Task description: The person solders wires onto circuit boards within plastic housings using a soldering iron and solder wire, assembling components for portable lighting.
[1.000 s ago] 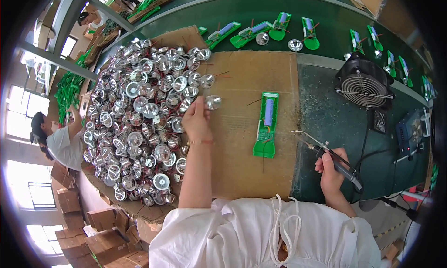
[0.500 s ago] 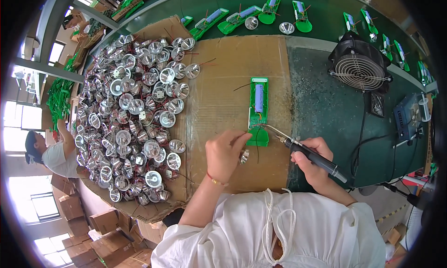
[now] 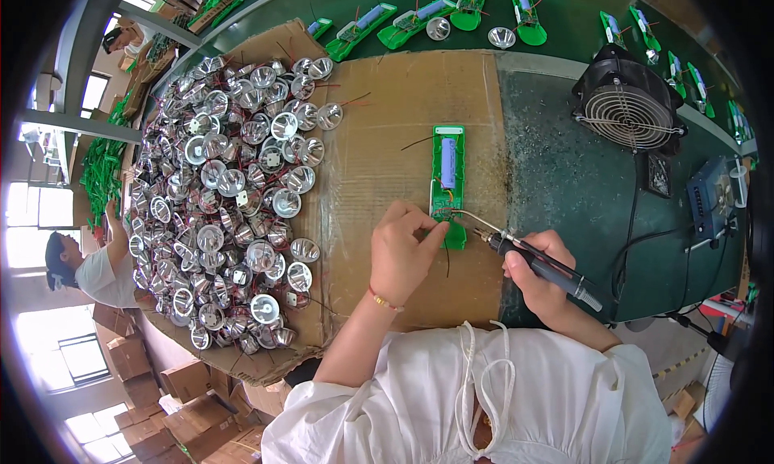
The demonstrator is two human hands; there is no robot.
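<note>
green housing lies flat on cardboard mat. left hand at its near end, fingers bunched narrow, can't tell what's in them. right hand grips soldering iron, tip over the housing.

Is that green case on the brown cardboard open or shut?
Open: the green case lies uncovered, its purple battery in plain view.

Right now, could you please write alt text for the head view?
The right hand holds a soldering iron at a green casing on cardboard, and the left hand is at the casing's lower part. A heap of reflectors lies at left; a fan stands at right.
</note>
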